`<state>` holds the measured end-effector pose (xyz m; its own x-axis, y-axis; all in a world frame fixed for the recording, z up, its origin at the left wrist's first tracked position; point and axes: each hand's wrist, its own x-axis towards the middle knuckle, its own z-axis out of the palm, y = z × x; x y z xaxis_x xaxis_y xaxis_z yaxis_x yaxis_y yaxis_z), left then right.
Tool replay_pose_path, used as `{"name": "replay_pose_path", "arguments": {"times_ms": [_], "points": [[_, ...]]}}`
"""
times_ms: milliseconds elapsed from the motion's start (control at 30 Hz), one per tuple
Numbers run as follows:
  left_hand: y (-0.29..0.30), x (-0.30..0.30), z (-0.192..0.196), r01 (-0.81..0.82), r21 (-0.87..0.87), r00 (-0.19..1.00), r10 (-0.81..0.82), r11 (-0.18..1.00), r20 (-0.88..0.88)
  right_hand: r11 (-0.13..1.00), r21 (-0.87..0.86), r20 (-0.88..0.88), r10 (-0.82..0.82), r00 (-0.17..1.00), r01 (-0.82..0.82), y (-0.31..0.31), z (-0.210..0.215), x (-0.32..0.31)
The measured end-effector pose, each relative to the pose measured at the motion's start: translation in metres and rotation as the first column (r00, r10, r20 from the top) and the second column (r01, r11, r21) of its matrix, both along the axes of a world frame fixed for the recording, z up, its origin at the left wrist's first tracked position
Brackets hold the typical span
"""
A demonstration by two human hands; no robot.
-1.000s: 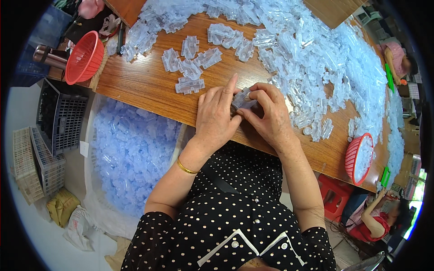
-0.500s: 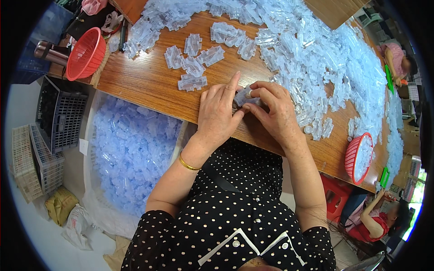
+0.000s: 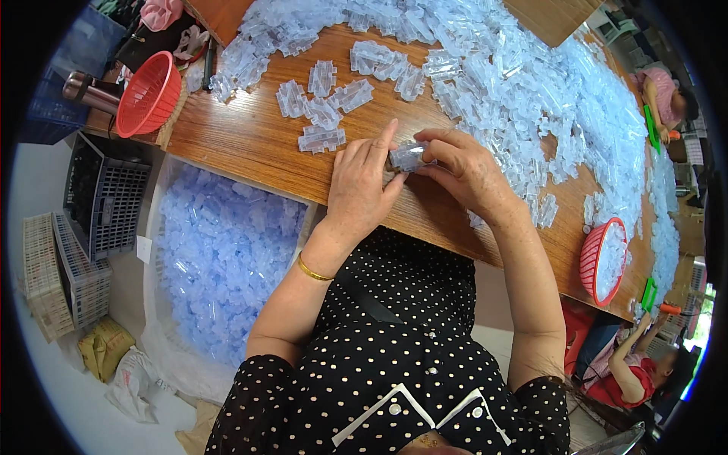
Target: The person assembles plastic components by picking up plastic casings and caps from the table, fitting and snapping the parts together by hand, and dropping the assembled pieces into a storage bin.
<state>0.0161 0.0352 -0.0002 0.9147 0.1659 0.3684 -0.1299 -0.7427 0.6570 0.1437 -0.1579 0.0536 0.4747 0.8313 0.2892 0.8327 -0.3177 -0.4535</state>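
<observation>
Just above the table's front edge, a clear plastic part (image 3: 409,156) is held between my two hands. My right hand (image 3: 476,176) pinches its right end with thumb and fingers. My left hand (image 3: 359,186) closes on the left end, its index finger pointing up and away; its fingertips are partly hidden. Several similar clear parts (image 3: 323,112) lie loose on the brown wooden table (image 3: 227,125) beyond my left hand. To the far right of my hands spreads a large heap of the same parts (image 3: 523,98).
Below the table on the left stands a large bin of bluish clear parts (image 3: 227,250). A red basket (image 3: 149,95) sits at the far left corner, another red basket (image 3: 588,262) at the right edge. Plastic crates (image 3: 114,197) stand at left. Two other people work along the right.
My right hand has shifted slightly right and its forearm has swung outward. More of the clear part shows between my hands. At far right, a person has raised their hands a little.
</observation>
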Motion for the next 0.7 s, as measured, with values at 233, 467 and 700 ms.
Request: {"name": "replay_pose_path", "arguments": {"times_ms": [233, 467, 700], "points": [[0.0, 0.0, 0.0, -0.008, -0.002, 1.0, 0.008, 1.0, -0.011, 0.995, -0.077, 0.028, 0.059, 0.998, -0.056, 0.002, 0.002, 0.003], [0.011, 0.002, 0.009, 0.041, -0.072, 0.997, -0.046, 0.997, -0.067, 0.999, 0.029, -0.005, -0.028, 1.0, 0.028, 0.004, -0.016, -0.012], [0.015, -0.008, 0.017, 0.095, -0.452, 0.985, -0.151, 0.887, -0.089, 0.995, 0.097, 0.096, 0.012, 0.995, -0.021, 0.004, -0.02, -0.026]]}}
